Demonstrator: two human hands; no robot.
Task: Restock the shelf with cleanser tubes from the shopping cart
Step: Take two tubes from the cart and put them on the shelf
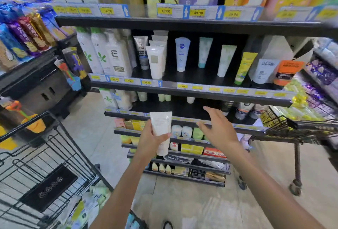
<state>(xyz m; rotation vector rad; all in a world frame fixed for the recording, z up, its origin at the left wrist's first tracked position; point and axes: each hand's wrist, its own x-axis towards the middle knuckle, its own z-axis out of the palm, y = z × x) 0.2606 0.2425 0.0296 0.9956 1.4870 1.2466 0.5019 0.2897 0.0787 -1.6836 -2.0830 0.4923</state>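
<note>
My left hand (150, 141) grips a white cleanser tube (161, 129) upright, cap end down, in front of the lower shelves. My right hand (217, 129) hovers just right of the tube, fingers spread, holding nothing. On the black middle shelf (182, 76) stands a row of matching white tubes (156, 60), with a blue-and-white tube (182, 53) and pale green tubes (225, 60) to their right. The black wire shopping cart (36, 164) is at lower left, with several packs and tubes (87, 203) in its basket.
A second wire cart (292, 128) with yellow packs stands at right, close to the shelf end. White bottles (102, 53) fill the shelf's left part. Snack racks (27, 32) line the left aisle. Tiled floor (182, 201) lies below.
</note>
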